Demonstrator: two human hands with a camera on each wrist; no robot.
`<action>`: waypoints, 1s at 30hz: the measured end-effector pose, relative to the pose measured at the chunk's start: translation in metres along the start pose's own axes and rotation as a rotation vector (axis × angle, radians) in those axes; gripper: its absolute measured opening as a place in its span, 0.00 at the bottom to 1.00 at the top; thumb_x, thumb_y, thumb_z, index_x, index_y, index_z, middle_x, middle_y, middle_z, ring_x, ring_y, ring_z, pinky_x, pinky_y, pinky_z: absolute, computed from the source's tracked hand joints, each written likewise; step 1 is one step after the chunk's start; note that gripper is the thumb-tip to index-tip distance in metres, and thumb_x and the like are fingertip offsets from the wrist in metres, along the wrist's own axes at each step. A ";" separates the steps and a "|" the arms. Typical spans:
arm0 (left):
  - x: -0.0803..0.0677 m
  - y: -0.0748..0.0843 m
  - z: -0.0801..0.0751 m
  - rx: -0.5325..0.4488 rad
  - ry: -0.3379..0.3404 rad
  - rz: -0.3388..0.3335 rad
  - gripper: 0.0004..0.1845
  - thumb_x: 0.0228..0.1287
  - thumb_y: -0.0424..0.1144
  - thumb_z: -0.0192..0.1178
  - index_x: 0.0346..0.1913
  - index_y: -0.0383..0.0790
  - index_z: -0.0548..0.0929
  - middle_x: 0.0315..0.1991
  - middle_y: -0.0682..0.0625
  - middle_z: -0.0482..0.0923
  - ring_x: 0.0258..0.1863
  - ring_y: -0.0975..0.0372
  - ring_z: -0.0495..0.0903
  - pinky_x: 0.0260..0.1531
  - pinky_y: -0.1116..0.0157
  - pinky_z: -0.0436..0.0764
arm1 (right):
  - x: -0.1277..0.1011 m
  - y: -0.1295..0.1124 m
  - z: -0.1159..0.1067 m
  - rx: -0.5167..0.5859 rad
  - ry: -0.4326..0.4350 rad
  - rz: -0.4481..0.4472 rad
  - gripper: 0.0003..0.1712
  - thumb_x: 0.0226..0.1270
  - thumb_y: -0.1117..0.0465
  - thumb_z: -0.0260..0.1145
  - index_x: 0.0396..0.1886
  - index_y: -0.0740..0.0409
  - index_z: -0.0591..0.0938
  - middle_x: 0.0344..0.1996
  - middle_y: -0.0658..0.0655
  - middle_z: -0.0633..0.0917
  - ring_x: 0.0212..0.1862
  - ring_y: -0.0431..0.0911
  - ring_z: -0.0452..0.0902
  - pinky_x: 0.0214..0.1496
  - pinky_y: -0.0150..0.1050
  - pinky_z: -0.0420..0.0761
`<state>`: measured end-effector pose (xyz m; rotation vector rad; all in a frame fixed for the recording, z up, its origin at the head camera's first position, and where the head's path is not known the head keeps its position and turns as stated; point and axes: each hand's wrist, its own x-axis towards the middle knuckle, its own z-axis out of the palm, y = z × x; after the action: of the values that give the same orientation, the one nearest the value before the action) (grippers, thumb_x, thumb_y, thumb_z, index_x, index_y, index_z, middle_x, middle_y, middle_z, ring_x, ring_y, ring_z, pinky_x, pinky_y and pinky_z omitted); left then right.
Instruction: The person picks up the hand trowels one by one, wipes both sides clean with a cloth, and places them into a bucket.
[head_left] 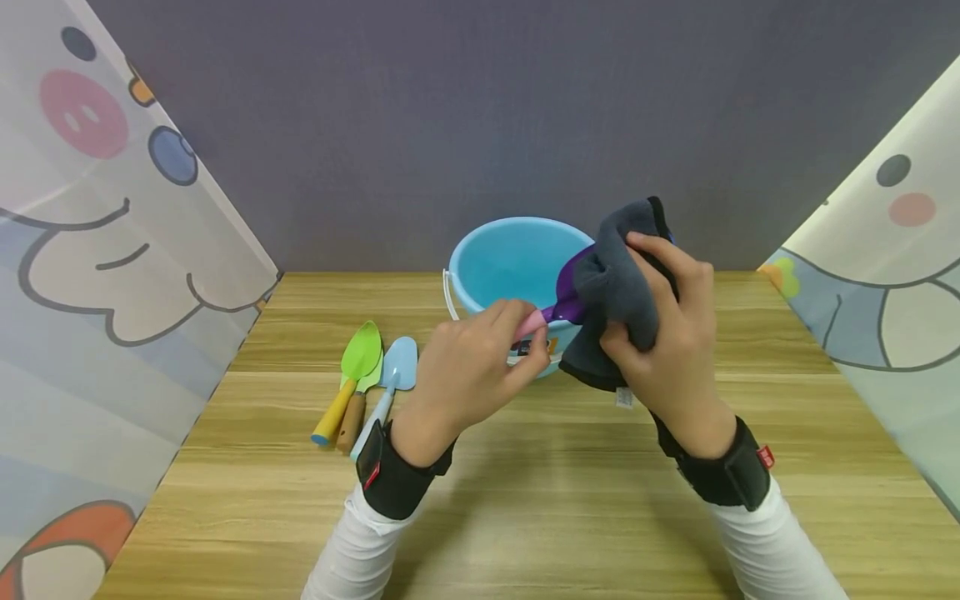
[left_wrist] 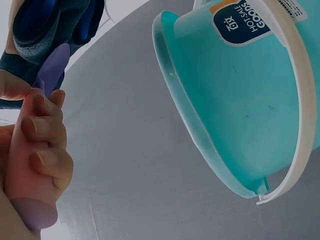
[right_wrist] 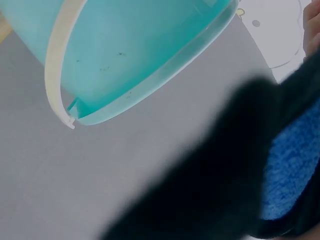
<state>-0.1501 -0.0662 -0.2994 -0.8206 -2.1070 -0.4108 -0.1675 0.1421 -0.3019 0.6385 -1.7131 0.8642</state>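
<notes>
My left hand (head_left: pixel 480 358) grips the pink handle of a toy shovel with a purple blade (head_left: pixel 567 287); in the left wrist view the fingers curl round that handle (left_wrist: pixel 32 165). My right hand (head_left: pixel 671 333) holds a dark grey cloth (head_left: pixel 622 283) with a blue underside (right_wrist: pixel 292 165), bunched against the purple blade and covering part of it. Both hands are above the table, in front of a light blue bucket (head_left: pixel 487 258) with a white handle. How the right fingers lie under the cloth is hidden.
Left of the bucket, a yellow-handled green shovel (head_left: pixel 362 354), a brown-handled green tool (head_left: pixel 351 421) and a light blue shovel (head_left: pixel 400 362) lie on the wooden table (head_left: pixel 247 508). A grey wall (head_left: pixel 480 108) rises behind; cartoon-printed sheets (head_left: pixel 97 275) flank both sides.
</notes>
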 end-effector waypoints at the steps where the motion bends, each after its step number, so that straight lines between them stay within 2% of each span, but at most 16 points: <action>1: 0.000 0.000 0.000 -0.001 -0.001 0.000 0.08 0.64 0.43 0.60 0.39 0.42 0.83 0.26 0.56 0.79 0.16 0.68 0.72 0.13 0.69 0.68 | 0.000 0.001 -0.001 -0.003 0.003 0.005 0.29 0.51 0.59 0.58 0.54 0.64 0.84 0.58 0.65 0.81 0.46 0.66 0.69 0.54 0.46 0.70; 6: 0.000 0.000 0.001 0.000 -0.005 0.001 0.08 0.64 0.43 0.60 0.39 0.42 0.83 0.27 0.56 0.80 0.17 0.67 0.74 0.13 0.69 0.69 | 0.002 0.004 -0.002 -0.006 0.007 0.019 0.29 0.52 0.58 0.58 0.54 0.65 0.84 0.58 0.65 0.81 0.49 0.66 0.71 0.59 0.43 0.71; 13: -0.001 -0.001 0.001 0.001 0.000 0.010 0.08 0.63 0.43 0.61 0.39 0.42 0.84 0.28 0.56 0.81 0.17 0.67 0.74 0.13 0.69 0.69 | 0.005 0.007 -0.004 0.013 0.017 0.058 0.29 0.53 0.57 0.59 0.54 0.68 0.83 0.58 0.68 0.80 0.56 0.67 0.72 0.65 0.44 0.70; 23: 0.000 -0.003 0.000 -0.022 0.000 0.004 0.08 0.63 0.41 0.60 0.40 0.42 0.85 0.29 0.56 0.83 0.18 0.68 0.75 0.14 0.70 0.69 | 0.008 0.014 -0.008 -0.001 0.035 0.110 0.31 0.54 0.55 0.57 0.55 0.69 0.82 0.60 0.71 0.79 0.61 0.66 0.71 0.68 0.46 0.69; 30: -0.001 -0.003 -0.002 -0.039 -0.040 -0.014 0.09 0.65 0.41 0.58 0.42 0.43 0.84 0.30 0.56 0.81 0.19 0.68 0.73 0.14 0.70 0.67 | 0.009 0.020 -0.009 0.000 0.049 0.152 0.32 0.54 0.53 0.57 0.56 0.69 0.82 0.62 0.69 0.78 0.64 0.63 0.71 0.69 0.46 0.69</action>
<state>-0.1509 -0.0696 -0.2990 -0.8434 -2.1484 -0.4477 -0.1804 0.1616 -0.2965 0.4880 -1.7337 0.9781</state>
